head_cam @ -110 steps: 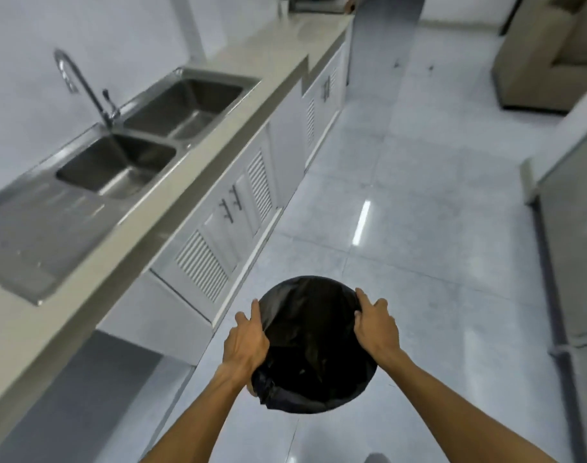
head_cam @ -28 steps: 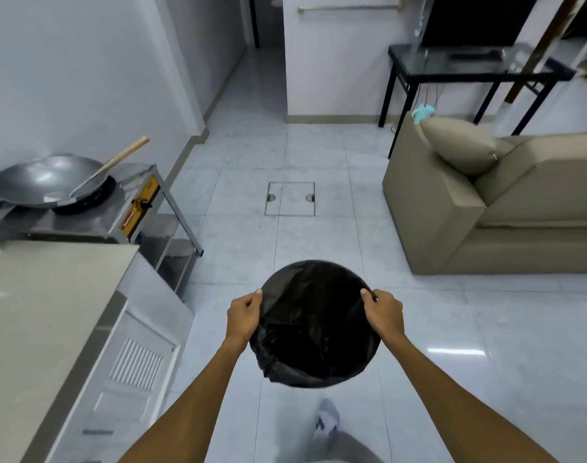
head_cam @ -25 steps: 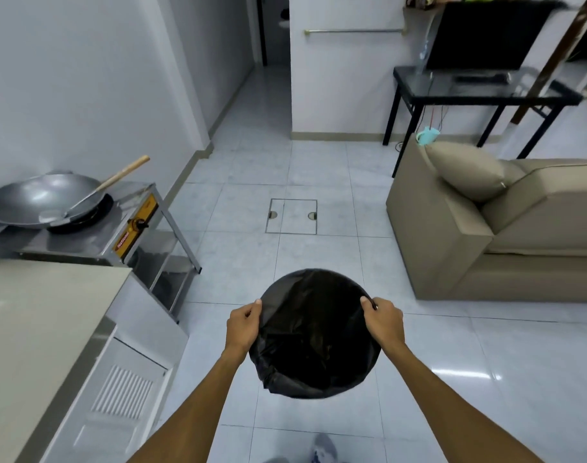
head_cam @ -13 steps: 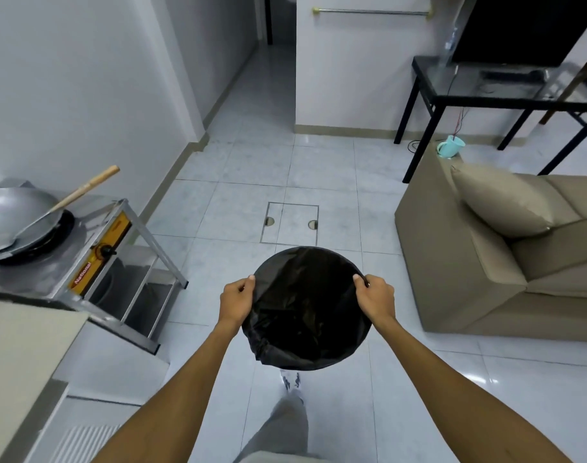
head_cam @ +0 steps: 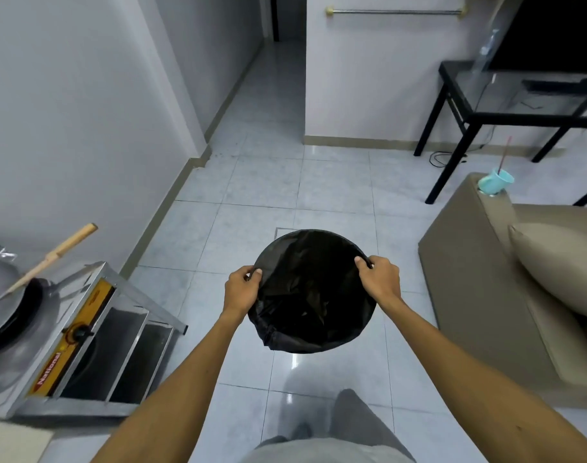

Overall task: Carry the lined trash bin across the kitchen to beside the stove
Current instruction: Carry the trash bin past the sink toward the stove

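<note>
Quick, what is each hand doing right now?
Left hand: closed on the rim of the bin.
Right hand: closed on the bin's rim at the opposite side.

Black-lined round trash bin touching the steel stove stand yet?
Apart. Head view shows bare floor tiles between the black-lined round trash bin and the steel stove stand.

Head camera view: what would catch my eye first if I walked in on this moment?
The round trash bin lined with a black bag, held up over the tiled floor at centre, the left hand and right hand gripping opposite sides of its rim. At lower left stands a steel stove with a wok on it; a tan sofa fills the right.
</note>
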Available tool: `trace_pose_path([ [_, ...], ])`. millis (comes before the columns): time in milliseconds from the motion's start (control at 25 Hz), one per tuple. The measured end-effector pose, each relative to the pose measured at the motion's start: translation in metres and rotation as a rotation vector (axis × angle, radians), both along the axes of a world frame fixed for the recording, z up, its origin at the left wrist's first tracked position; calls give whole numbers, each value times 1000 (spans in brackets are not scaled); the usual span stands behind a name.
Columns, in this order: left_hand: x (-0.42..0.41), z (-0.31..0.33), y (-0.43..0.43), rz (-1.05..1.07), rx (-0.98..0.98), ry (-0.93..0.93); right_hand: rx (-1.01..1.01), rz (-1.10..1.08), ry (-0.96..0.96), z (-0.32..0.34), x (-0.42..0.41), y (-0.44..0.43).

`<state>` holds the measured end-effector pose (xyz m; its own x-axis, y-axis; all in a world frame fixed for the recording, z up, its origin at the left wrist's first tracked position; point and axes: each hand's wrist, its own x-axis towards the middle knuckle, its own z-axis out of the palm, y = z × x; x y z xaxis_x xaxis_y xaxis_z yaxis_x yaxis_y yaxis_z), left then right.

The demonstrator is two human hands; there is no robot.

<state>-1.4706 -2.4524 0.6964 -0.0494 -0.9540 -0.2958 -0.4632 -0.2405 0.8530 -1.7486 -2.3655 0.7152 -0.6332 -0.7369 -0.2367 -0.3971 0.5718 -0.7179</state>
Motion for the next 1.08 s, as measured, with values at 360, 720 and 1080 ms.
trace_pose_path([
  [360,-64,-8,-189,203,-16,6,9,216,-17,-3,-76,-241],
  [720,-58,-2,-305,551,0,33,6,572,21,-2,-63,-471],
  [1080,32,-20,-361,943,31,45,46,1010,55,-22,70,-631],
])
